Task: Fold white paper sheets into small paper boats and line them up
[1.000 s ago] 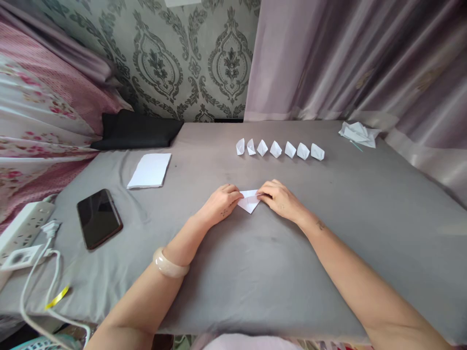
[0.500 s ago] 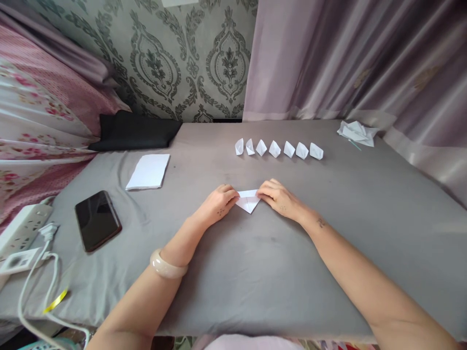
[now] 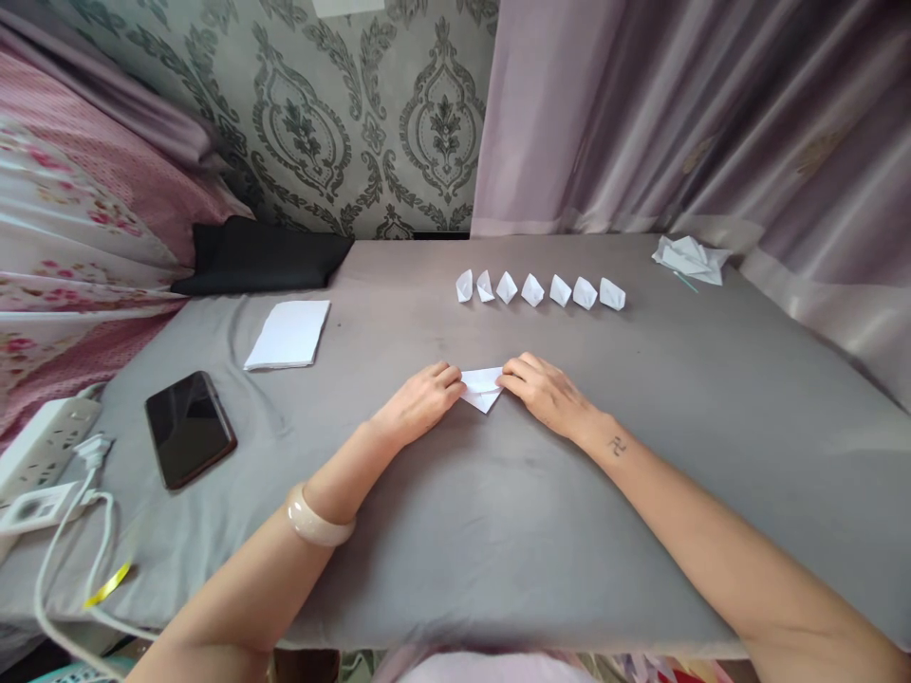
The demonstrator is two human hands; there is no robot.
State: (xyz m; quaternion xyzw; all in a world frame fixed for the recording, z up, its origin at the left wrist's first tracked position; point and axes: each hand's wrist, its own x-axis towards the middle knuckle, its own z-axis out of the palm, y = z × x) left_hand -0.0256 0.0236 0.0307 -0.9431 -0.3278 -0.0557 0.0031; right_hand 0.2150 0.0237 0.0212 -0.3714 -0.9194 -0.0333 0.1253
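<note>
Between my two hands lies a small folded piece of white paper [image 3: 482, 387], its lower point toward me and a flap folded across its top. My left hand [image 3: 425, 396] pinches its left corner, fingers closed. At the right corner my right hand [image 3: 545, 387] grips the same paper, thumb and fingers together. The fingertips hide both corners. Beyond my hands stands a row of several small folded white paper shapes [image 3: 532, 291]. To the left rests a stack of white paper sheets [image 3: 288, 334].
A dark phone [image 3: 190, 429] lies at the left, beside a white power strip [image 3: 49, 446] with cables. Black folded cloth [image 3: 263, 256] sits at the back left. Crumpled white paper [image 3: 690, 259] is at the back right, on the grey tablecloth [image 3: 512, 541].
The flap along the paper's top edge has been folded further down toward the lower point. Both hands stay on the corners, and the view has shifted slightly.
</note>
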